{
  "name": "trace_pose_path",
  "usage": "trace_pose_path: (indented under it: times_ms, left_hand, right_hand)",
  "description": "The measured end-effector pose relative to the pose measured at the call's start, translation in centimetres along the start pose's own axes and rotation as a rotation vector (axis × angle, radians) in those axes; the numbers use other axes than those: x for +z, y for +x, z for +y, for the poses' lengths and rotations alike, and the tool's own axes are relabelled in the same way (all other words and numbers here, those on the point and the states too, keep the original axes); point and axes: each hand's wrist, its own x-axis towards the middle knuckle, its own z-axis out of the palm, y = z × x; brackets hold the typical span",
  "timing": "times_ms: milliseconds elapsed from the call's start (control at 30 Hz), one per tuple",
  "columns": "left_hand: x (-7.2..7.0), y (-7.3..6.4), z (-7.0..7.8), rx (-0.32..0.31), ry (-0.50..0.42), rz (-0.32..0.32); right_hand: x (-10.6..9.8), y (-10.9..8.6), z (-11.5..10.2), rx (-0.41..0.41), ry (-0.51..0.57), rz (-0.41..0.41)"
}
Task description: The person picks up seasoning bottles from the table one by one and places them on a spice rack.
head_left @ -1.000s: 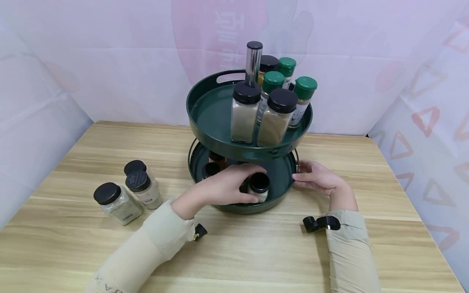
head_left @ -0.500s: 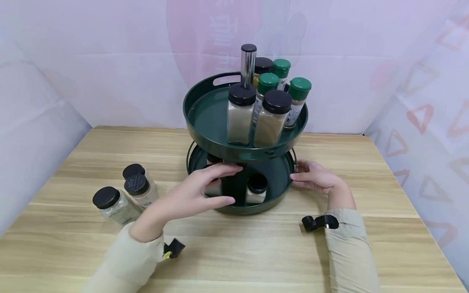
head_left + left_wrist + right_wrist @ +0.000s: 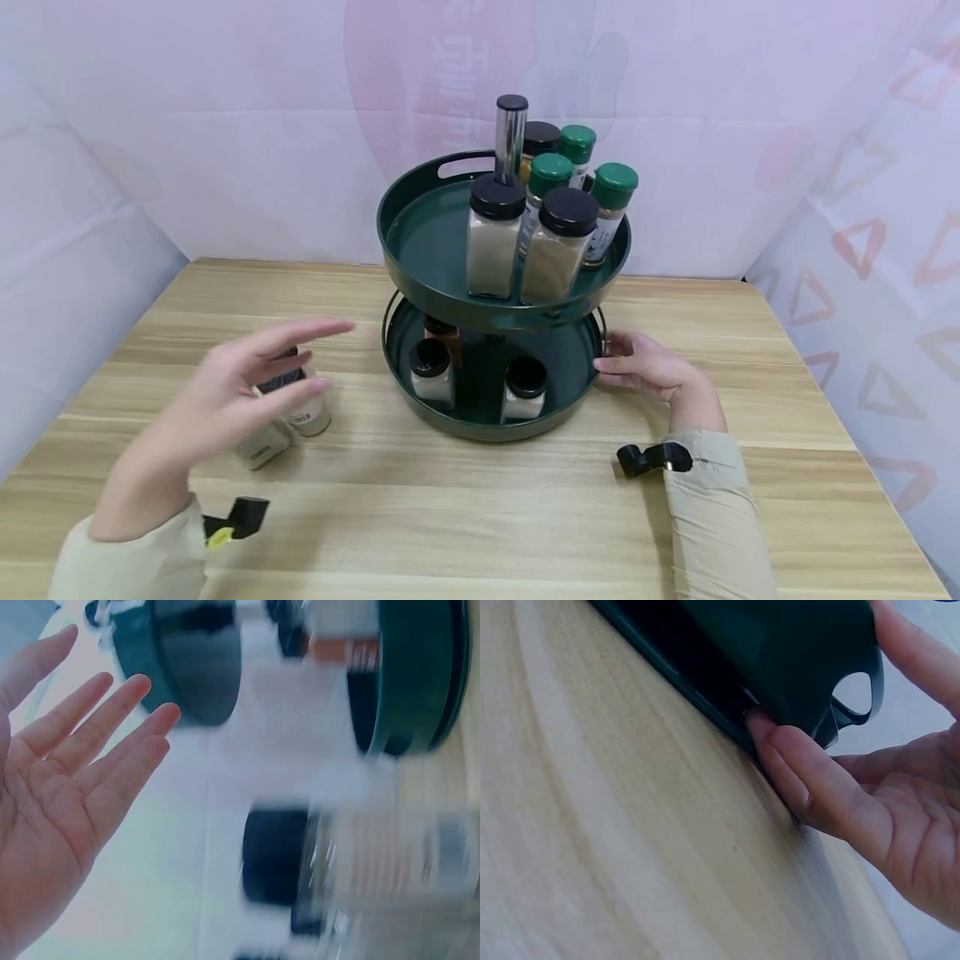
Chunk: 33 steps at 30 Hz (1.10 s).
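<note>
My left hand [image 3: 213, 396] is in the air over the left of the table, fingers extended and holding nothing. Behind it, partly hidden, stand a spice jar with a pale label [image 3: 309, 417] and a squarer jar [image 3: 264, 447]. A dark green two-tier turntable rack [image 3: 487, 432] stands mid-table. On its lower tray are a black-capped white jar [image 3: 524, 404], another pale jar [image 3: 432, 385] and a reddish jar [image 3: 448, 340] further back. My right hand [image 3: 648, 367] grips the lower tray's right side, thumb on the wall and fingers low at its base.
The upper tray [image 3: 431, 237] carries black-capped square jars [image 3: 491, 254] and green-capped shakers [image 3: 615, 187] around a metal post [image 3: 511, 137]. It overhangs the lower tray. Printed cloth [image 3: 262, 167] surrounds the table at the back and sides.
My left hand has let go of the white jar on the lower tray and moved left toward the loose jars. My right hand stays at the tray's side.
</note>
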Motion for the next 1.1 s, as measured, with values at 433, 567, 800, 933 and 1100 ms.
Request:
trace_pose_path:
  times_ms: [433, 567, 800, 933, 1100]
  left_hand:
    - [-5.1, -5.4, -5.0, -0.002, -0.373, 0.225]
    - [-5.9, -7.0, -7.0, -0.108, -0.311, 0.206]
    - [-5.7, -9.0, -8.8, -0.285, -0.016, 0.03]
    - [-5.4, -8.9, -8.9, -0.335, 0.045, -0.024]
    - [-5.2, -8.8, -9.0, -0.366, 0.021, -0.056]
  right_hand:
    - [0.2, -0.1, 0.0, 0.004, 0.01, -0.003]
    - [0.1, 0.0, 0.0, 0.006, 0.007, 0.001]
    - [0.1, 0.1, 0.0, 0.007, -0.003, -0.003]
    - [0.1, 0.0, -0.1, 0.01, -0.005, 0.002]
    - [0.1, 0.0, -0.1, 0.014, -0.005, 0.003]
